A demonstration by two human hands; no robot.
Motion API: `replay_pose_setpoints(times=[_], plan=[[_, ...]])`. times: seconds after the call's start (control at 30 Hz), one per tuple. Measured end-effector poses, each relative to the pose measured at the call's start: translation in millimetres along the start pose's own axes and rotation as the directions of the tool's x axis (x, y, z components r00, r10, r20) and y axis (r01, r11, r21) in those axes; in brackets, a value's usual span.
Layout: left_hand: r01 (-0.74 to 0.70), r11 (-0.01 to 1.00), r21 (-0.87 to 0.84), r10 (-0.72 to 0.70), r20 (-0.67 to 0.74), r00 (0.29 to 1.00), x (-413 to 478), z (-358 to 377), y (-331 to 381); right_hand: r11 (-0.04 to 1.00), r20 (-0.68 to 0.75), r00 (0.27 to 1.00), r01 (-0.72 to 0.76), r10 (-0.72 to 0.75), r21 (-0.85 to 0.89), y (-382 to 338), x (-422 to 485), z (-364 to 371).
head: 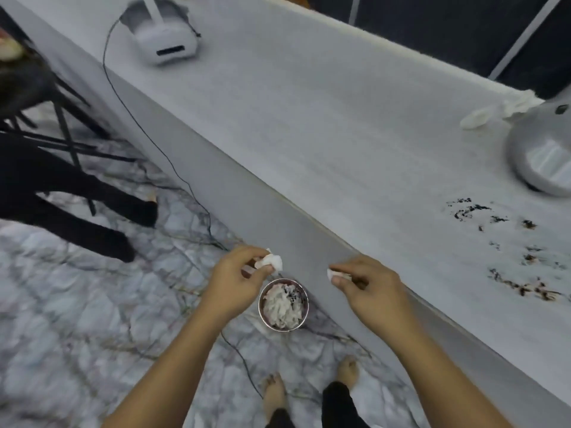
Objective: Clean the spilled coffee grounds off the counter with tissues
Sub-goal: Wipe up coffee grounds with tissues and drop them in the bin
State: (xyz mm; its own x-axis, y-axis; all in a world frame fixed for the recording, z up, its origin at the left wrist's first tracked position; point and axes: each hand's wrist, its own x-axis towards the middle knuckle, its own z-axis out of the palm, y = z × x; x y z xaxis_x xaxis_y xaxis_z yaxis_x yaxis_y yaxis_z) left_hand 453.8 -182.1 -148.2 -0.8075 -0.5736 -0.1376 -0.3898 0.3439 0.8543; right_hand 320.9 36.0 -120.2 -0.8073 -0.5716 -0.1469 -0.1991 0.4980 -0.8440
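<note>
Dark coffee grounds (506, 242) lie smeared in patches on the white counter (324, 134) at the right. My left hand (238, 276) pinches a crumpled white tissue (272, 262) above a small round bin (283, 304) that stands on the floor, full of used tissues. My right hand (367, 285) pinches a smaller scrap of tissue (335, 275) in front of the counter's side panel, just right of the bin. More crumpled tissues (500, 114) lie on the counter at the far right.
A white headset-like device (163, 35) with a black cable (148, 131) sits at the counter's far left. A round grey appliance (543, 152) stands at the right edge. Another person's dark-clothed legs (77, 205) and a chair are on the marble floor at left. My bare feet (275, 393) are below.
</note>
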Motion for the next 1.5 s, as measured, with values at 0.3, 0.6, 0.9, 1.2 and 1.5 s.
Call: replay_pose_setpoints(times=[0.3, 0.6, 0.9, 1.2, 1.5], plan=[[0.279, 0.96, 0.04, -0.281, 0.1, 0.954, -19.0, 92.3, -218.4, 0.955, 0.142, 0.947, -0.271, 0.287, -0.125, 179.4, 29.1, 155.6], [0.318, 0.927, 0.2, -0.334, 0.051, 0.941, 43.0, 298.6, -471.6, 0.929, 0.06, 0.946, -0.298, 0.317, -0.22, 442.8, 103.4, 348.7], [0.3, 0.74, 0.603, -0.462, 0.131, 0.877, 86.2, 360.9, -541.4, 0.764, 0.275, 0.96, 0.217, -0.054, -0.608, 547.2, 104.8, 402.7], [0.45, 0.852, 0.268, -0.495, 0.129, 0.859, -1.2, 223.0, -342.9, 0.875, 0.396, 0.815, -0.252, 0.422, -0.413, 318.9, 34.5, 243.9], [0.196, 0.979, 0.059, -0.205, 0.3, 0.932, -70.5, 95.2, -67.0, 0.946, 0.321, 0.92, -0.127, 0.225, -0.298, 73.8, -66.7, 52.5]])
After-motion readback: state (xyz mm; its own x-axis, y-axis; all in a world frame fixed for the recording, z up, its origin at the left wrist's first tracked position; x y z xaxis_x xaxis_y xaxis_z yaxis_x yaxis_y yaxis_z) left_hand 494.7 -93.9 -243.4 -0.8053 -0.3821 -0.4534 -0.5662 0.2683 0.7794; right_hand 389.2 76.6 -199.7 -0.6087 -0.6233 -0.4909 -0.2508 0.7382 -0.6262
